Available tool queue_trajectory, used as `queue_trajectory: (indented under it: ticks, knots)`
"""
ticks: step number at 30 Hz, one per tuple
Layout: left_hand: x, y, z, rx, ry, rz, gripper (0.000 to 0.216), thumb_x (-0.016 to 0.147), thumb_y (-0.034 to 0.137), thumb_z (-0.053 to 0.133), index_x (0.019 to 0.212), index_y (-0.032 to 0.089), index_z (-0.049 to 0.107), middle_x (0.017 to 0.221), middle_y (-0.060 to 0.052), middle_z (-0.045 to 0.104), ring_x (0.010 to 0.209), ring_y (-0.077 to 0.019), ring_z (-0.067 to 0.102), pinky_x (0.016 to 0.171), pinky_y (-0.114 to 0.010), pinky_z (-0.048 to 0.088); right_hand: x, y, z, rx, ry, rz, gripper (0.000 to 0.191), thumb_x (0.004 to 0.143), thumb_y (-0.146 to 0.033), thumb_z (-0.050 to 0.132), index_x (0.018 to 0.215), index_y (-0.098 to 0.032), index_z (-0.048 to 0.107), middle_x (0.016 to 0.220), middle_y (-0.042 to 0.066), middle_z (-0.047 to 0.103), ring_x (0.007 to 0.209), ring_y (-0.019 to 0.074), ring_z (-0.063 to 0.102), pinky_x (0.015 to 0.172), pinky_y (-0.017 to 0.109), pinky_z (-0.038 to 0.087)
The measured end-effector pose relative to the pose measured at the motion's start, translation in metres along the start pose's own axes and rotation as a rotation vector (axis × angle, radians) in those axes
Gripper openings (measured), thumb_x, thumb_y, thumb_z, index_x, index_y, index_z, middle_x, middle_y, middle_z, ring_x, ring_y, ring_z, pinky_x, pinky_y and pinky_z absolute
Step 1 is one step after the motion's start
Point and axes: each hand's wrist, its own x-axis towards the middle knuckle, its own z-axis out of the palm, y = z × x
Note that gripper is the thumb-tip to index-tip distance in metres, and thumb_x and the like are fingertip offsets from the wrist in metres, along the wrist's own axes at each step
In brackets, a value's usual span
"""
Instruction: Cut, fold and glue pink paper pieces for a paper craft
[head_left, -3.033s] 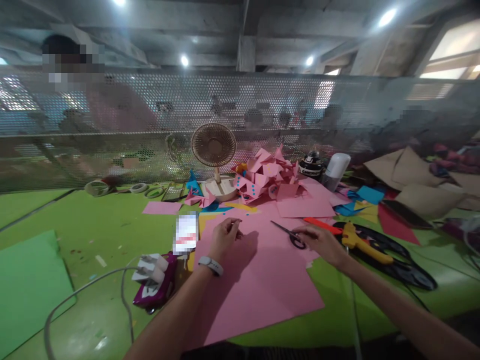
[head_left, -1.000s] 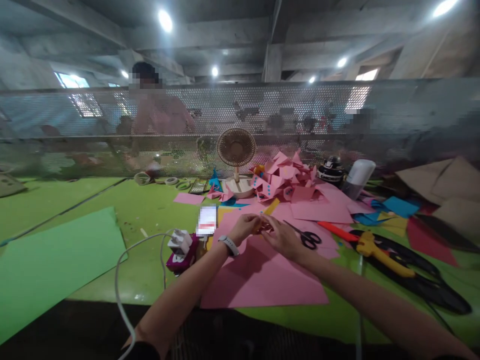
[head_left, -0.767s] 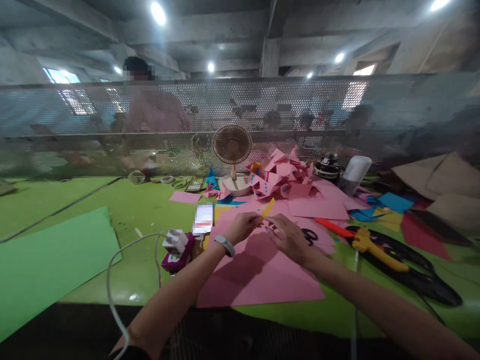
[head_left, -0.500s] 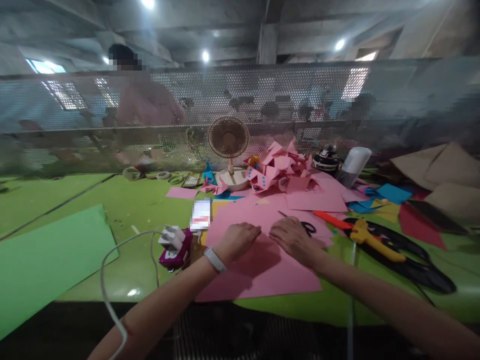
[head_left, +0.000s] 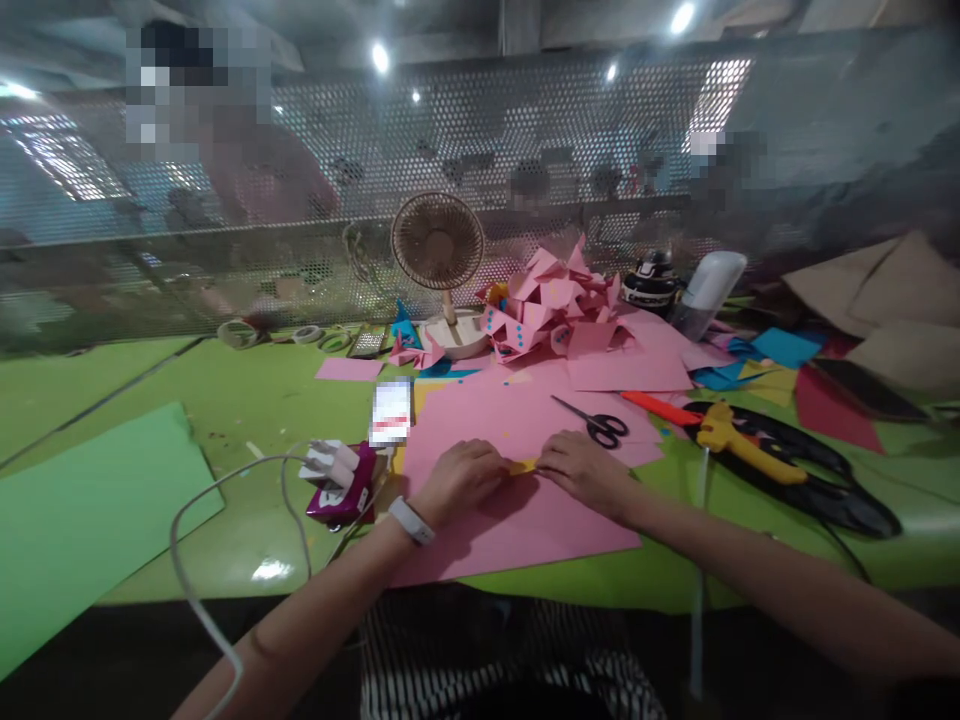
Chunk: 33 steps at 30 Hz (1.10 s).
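My left hand and my right hand rest on a large pink paper sheet on the green table. Between their fingertips they pinch a small yellow paper piece, one hand at each end. Both hands have curled fingers. A white band sits on my left wrist. Black-handled scissors lie on the pink paper just beyond my right hand.
A pile of folded pink paper shapes and a small desk fan stand at the back. A yellow glue gun lies to the right, a purple device with a white plug and a green sheet to the left. A person stands behind the perforated screen.
My right hand let go of the scissors, which now lie on the paper. Both hands came together on the small yellow piece and moved down towards me on the pink sheet.
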Motion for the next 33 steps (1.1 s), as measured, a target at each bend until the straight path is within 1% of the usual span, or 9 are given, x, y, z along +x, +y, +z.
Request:
queue_trajectory:
  ticks: [5,9,12,17,19,22,26,33]
  knots:
    - [-0.002,-0.0003,0.0028,-0.007,0.02,-0.033,0.021,0.087,0.031,0.046,0.098,0.027,0.064,0.084,-0.003,0.061,0.08,-0.0166,0.054,0.073,-0.03,0.04,0.0019,0.0049,0.0004,0.141,-0.011,0.052,0.018,0.088,-0.03,0.05,0.084,-0.02,0.065,0.082,0.004,0.06,0.082,0.0164,0.053,0.073,0.031,0.04]
    - [-0.0031,-0.0008,0.0043,0.036,0.03,-0.064,0.017,0.086,0.028,0.05,0.092,0.023,0.065,0.083,-0.003,0.061,0.078,-0.0169,0.054,0.072,-0.031,0.04,0.0036,0.0064,-0.0008,0.19,-0.024,0.09,0.016,0.086,-0.029,0.053,0.082,-0.019,0.064,0.082,0.004,0.06,0.082,0.0164,0.052,0.073,0.031,0.041]
    - [-0.0033,-0.0003,0.0033,0.051,0.03,-0.088,0.017,0.087,0.03,0.049,0.09,0.021,0.063,0.082,-0.004,0.061,0.077,-0.017,0.054,0.07,-0.03,0.039,0.0048,0.0056,-0.0014,0.206,-0.032,0.131,0.014,0.086,-0.027,0.053,0.081,-0.017,0.062,0.082,0.004,0.06,0.082,0.0165,0.052,0.074,0.031,0.041]
    - [-0.0042,0.0007,0.0007,0.095,0.031,-0.119,0.023,0.086,0.039,0.05,0.089,0.02,0.062,0.082,-0.005,0.059,0.078,-0.0182,0.053,0.069,-0.031,0.038,0.0074,0.0021,-0.0033,0.198,-0.049,0.211,0.016,0.088,-0.025,0.05,0.078,-0.017,0.06,0.08,0.004,0.059,0.079,0.0167,0.052,0.072,0.031,0.04]
    - [-0.0042,0.0008,0.0005,0.106,0.039,-0.128,0.026,0.087,0.04,0.046,0.09,0.02,0.062,0.081,-0.005,0.059,0.078,-0.018,0.053,0.07,-0.031,0.038,0.0083,0.0008,-0.0037,0.188,-0.063,0.239,0.016,0.088,-0.025,0.05,0.077,-0.017,0.059,0.079,0.004,0.059,0.079,0.0169,0.052,0.072,0.031,0.04]
    - [-0.003,0.0016,0.0005,0.113,0.051,-0.163,0.031,0.09,0.04,0.041,0.086,0.019,0.062,0.079,-0.005,0.058,0.076,-0.0176,0.053,0.069,-0.031,0.037,0.0087,0.0001,-0.0031,0.168,-0.064,0.271,0.016,0.088,-0.025,0.05,0.076,-0.017,0.058,0.079,0.004,0.059,0.079,0.0171,0.052,0.071,0.031,0.04]
    - [-0.001,0.0043,0.0012,0.154,0.067,-0.225,0.035,0.091,0.041,0.039,0.077,0.017,0.06,0.076,-0.005,0.057,0.073,-0.0178,0.052,0.066,-0.031,0.034,0.0083,0.0006,-0.0015,0.144,-0.045,0.281,0.017,0.088,-0.026,0.05,0.074,-0.018,0.057,0.077,0.004,0.059,0.076,0.0167,0.052,0.068,0.03,0.039]
    - [-0.002,0.0055,0.0014,0.206,0.107,-0.264,0.036,0.089,0.042,0.039,0.069,0.017,0.055,0.072,-0.004,0.055,0.068,-0.0172,0.049,0.063,-0.031,0.031,0.0087,0.0043,-0.0016,0.096,-0.06,0.29,0.016,0.084,-0.03,0.056,0.074,-0.018,0.057,0.076,0.003,0.06,0.074,0.0164,0.051,0.065,0.029,0.036]
